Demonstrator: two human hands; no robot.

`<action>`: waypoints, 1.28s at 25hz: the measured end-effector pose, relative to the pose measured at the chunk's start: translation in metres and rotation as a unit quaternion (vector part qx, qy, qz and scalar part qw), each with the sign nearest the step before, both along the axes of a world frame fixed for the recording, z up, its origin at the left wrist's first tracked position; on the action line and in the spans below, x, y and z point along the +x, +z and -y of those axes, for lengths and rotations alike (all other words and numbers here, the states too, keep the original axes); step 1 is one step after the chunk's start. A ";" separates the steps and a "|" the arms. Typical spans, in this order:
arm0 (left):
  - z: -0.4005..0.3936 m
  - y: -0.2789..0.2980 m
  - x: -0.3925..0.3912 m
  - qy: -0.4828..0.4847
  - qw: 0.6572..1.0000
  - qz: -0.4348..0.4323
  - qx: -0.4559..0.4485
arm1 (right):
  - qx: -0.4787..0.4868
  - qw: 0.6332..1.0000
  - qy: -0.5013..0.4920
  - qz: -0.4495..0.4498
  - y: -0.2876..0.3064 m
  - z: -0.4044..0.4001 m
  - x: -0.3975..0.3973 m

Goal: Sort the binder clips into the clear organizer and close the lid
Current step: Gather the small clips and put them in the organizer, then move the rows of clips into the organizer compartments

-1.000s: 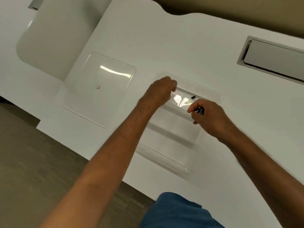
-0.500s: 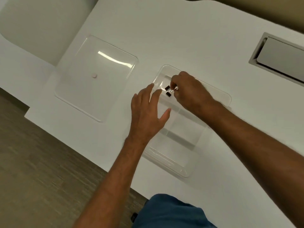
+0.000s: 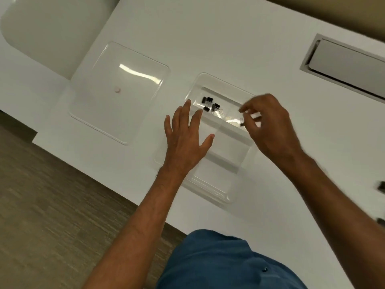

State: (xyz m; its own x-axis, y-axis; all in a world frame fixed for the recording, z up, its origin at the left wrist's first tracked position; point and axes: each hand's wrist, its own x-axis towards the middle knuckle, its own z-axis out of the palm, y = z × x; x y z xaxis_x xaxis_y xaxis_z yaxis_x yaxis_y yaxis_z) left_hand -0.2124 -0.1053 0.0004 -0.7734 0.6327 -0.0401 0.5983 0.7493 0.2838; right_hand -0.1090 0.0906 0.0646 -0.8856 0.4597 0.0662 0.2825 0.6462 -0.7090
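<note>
The clear organizer [image 3: 211, 191] lies open on the white table, split into compartments. Several black binder clips [image 3: 209, 104] sit in a cluster in its far left compartment. One more small black clip [image 3: 242, 123] shows in the far right compartment, just beside my right fingertips. My left hand [image 3: 185, 140] rests flat with spread fingers on the organizer's left side. My right hand [image 3: 268, 124] hovers over the far right corner, fingers loosely curled and apart, with nothing clearly held. The clear lid [image 3: 125, 115] lies flat to the left, apart from the organizer.
Two dark clips [image 3: 381, 185] lie blurred at the table's right edge. A grey recessed hatch [image 3: 343, 63] is set into the table at the far right. The table's front edge runs diagonally, with wood floor [image 3: 52, 205] beyond it at the left.
My right hand let go of the clips in the far left compartment and drew back to the right. My left hand stayed spread on the organizer's left side.
</note>
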 end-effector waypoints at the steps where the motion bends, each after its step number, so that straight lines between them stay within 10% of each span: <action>1: -0.006 0.005 0.009 -0.021 1.000 -0.002 0.013 | -0.008 0.999 -0.043 0.001 0.004 0.000 0.035; 7: -0.053 0.029 0.103 -0.209 0.977 -0.002 0.050 | -0.039 0.973 -0.217 0.065 -0.010 0.008 0.236; 20: -0.105 0.022 0.393 -0.457 0.844 0.278 -0.024 | 0.006 0.908 -0.388 0.157 -0.051 0.011 0.533; 32: -0.150 -0.024 0.468 -0.431 0.889 0.148 -0.045 | 0.048 0.942 -0.261 0.208 -0.092 -0.027 0.576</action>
State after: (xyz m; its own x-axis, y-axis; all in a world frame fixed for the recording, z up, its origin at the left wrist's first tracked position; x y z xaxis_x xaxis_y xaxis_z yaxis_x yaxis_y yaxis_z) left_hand 0.2558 0.0448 -0.0234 0.0493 0.9694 -0.2406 0.8705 0.0764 0.4863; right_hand 0.4668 0.1175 -0.0271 -0.4998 0.8486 -0.1732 0.8195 0.3986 -0.4118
